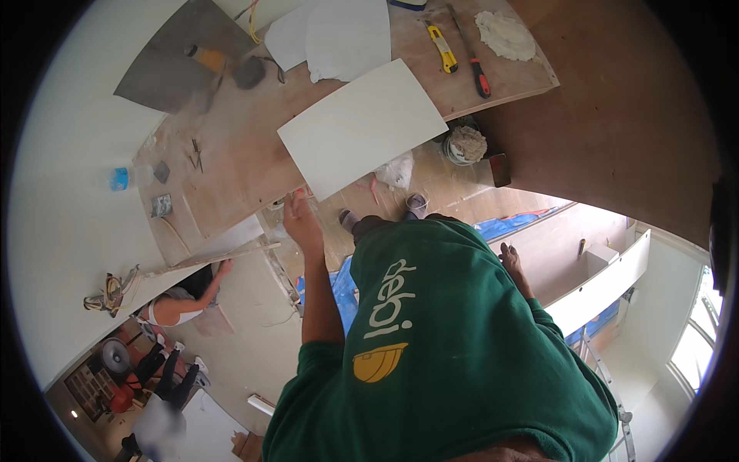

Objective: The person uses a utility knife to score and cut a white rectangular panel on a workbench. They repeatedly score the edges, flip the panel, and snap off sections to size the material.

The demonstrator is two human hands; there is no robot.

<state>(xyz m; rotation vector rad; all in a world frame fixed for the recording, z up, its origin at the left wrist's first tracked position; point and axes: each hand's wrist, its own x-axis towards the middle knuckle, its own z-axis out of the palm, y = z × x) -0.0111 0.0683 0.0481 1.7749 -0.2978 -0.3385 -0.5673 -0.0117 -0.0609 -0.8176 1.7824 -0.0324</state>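
My left hand point(302, 218) is raised beside the lower corner of a white rectangular board point(362, 127) lying across the edge of a dusty wooden worktop point(215, 162); its fingers are loosely bent, apparently holding nothing. I cannot tell whether they touch the board. My right hand point(511, 260) hangs by my right side, fingers loosely apart. Above the board lie white sheets point(346, 35), a yellow utility knife point(440, 48), a red-handled long tool point(479, 73) and a pale plaster patch point(504, 37).
A bucket of plaster point(464, 145) and white bag point(396, 168) sit below the worktop, near my feet. Left are a bottle point(123, 179), cables point(112, 291) and a co-worker point(177, 304), with more people lower down. Blue sheeting point(500, 225) and a ladder point(608, 393) are at right.
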